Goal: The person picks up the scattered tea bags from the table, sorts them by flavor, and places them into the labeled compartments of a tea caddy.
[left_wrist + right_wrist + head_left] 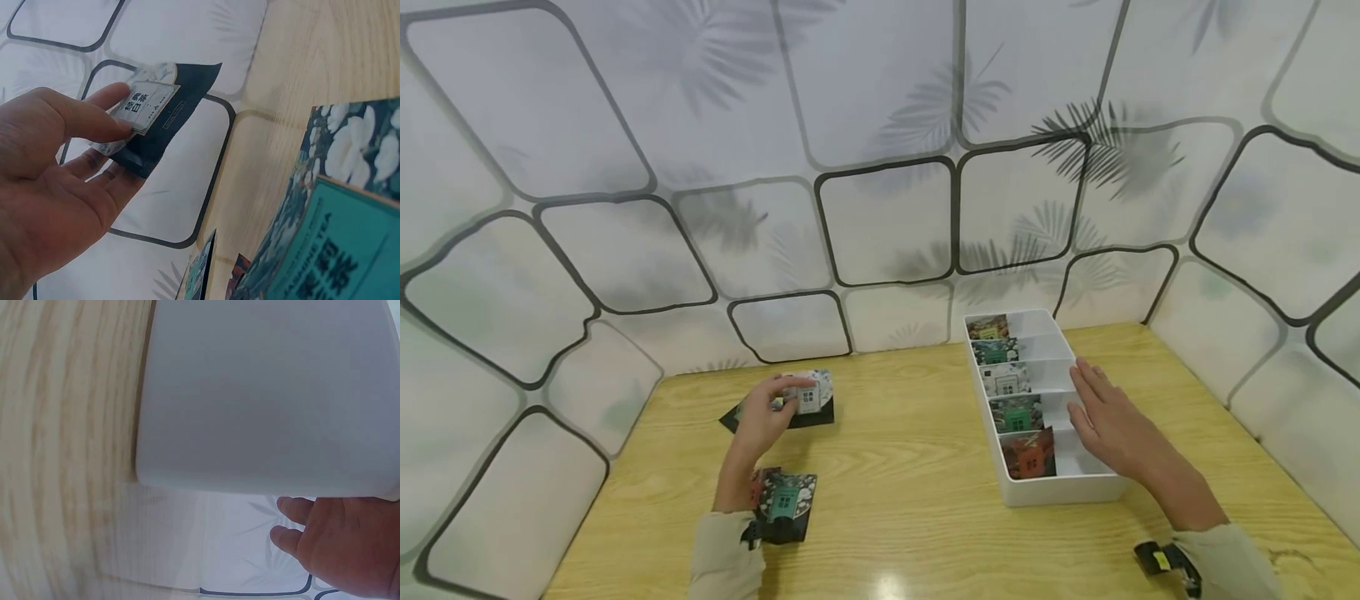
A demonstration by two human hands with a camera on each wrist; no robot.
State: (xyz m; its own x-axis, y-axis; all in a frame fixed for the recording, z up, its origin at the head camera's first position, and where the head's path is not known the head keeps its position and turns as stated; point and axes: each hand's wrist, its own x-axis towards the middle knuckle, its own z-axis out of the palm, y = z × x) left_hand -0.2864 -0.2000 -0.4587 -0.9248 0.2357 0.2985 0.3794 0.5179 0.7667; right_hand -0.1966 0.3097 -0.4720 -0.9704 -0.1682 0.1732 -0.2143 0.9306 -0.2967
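Observation:
My left hand [763,421] pinches a tea sachet [822,385] with a white label at the left of the table. In the left wrist view its thumb lies on the front of this dark-edged sachet [165,134], with fingers behind it. My right hand [1116,425] is at the right side of a white divided box [1060,492], fingers straight. The right wrist view shows part of that hand [350,540] beyond the box's wall [262,400]; its contact with the box is hard to make out.
Each box compartment holds sachets, among them a red one [1030,454] in front and a green-labelled one [1018,414] behind it. Near my left wrist lies a jasmine tea sachet [786,497] overlapping a red one [755,492]. A patterned curtain [887,225] borders the wooden table [910,433].

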